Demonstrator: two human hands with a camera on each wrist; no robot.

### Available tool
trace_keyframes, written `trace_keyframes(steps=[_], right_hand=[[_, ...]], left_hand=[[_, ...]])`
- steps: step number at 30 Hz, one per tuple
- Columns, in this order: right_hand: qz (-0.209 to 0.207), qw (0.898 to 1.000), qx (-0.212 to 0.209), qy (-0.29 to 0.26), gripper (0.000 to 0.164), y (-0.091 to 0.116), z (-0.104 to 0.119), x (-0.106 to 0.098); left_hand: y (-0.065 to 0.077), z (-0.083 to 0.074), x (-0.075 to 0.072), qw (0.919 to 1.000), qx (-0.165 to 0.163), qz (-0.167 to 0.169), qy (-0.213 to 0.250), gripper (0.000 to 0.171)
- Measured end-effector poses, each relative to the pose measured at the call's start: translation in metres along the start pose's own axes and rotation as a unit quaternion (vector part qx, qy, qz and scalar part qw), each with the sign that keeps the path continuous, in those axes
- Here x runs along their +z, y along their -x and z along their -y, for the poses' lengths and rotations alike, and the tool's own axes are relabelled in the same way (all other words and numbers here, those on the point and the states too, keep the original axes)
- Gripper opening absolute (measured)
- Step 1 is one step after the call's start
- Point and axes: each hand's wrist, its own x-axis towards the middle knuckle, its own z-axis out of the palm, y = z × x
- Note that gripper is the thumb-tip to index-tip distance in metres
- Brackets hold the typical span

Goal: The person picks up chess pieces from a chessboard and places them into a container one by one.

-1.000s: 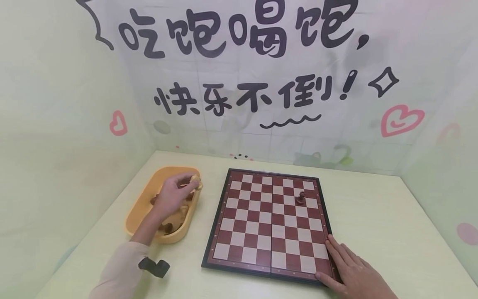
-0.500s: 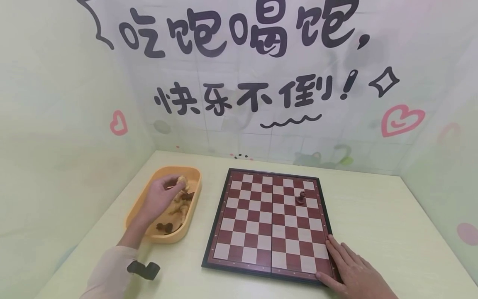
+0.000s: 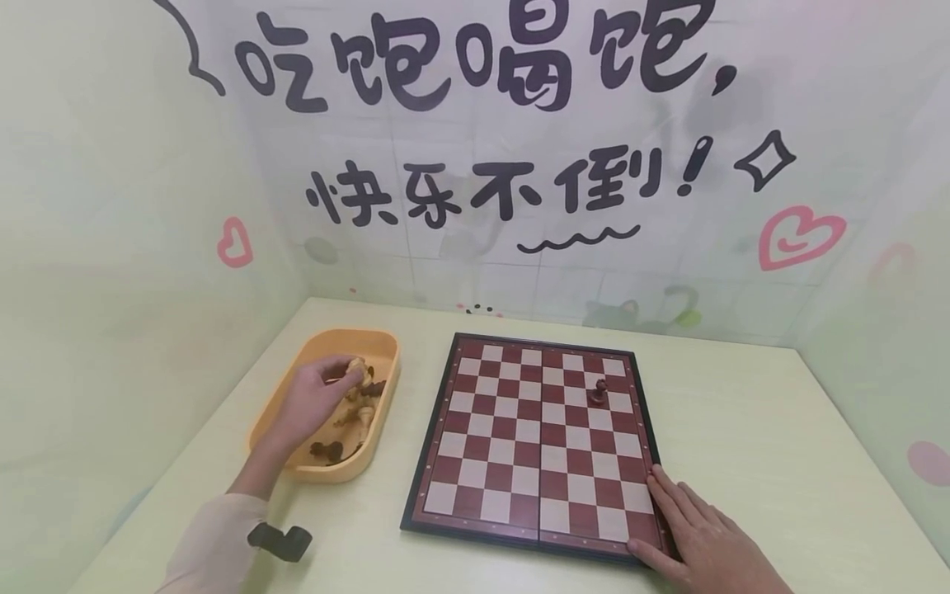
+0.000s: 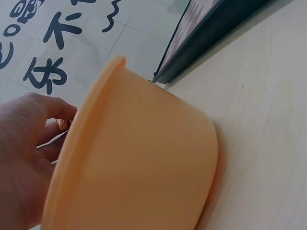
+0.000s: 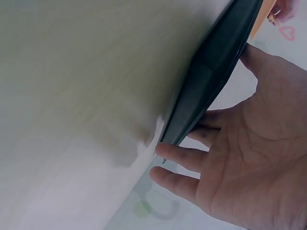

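My left hand [image 3: 313, 403] is over the yellow-orange tray [image 3: 337, 473], thumb and fingertips pinching a pale chess piece [image 3: 357, 367]. Its exact kind is hidden by the fingers. Below and beside the hand, several pale and dark chess pieces [image 3: 365, 419] lie on their sides in the tray. To the right is a red-and-white chessboard [image 3: 505, 452], with one dark chess piece [image 3: 598, 393] upright near its far right. My right hand [image 3: 705, 540] rests at the board's near right corner. In the right wrist view, its fairly straight fingers touch the dark board edge [image 5: 204, 79].
A pale wooden table [image 3: 779, 429] carries the tray and board, with a gap between them. Behind stands a whitish printed curtain [image 3: 475, 272] with black lettering, and similar sheets close off both sides.
My left hand has moved left from the tray's right rim with the pale chess piece, then slightly lower into the tray. The right hand and board stay put.
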Motion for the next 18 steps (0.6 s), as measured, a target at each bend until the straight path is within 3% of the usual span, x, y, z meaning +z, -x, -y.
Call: trace_keyframes(steps=[18], right_hand=[[-0.003, 1.0, -0.003, 0.005, 0.094, 0.0011, 0.0001, -0.0009]], left_hand=[[-0.0019, -0.0023, 0.0051, 0.9997, 0.018, -0.002, 0.018, 0.032]])
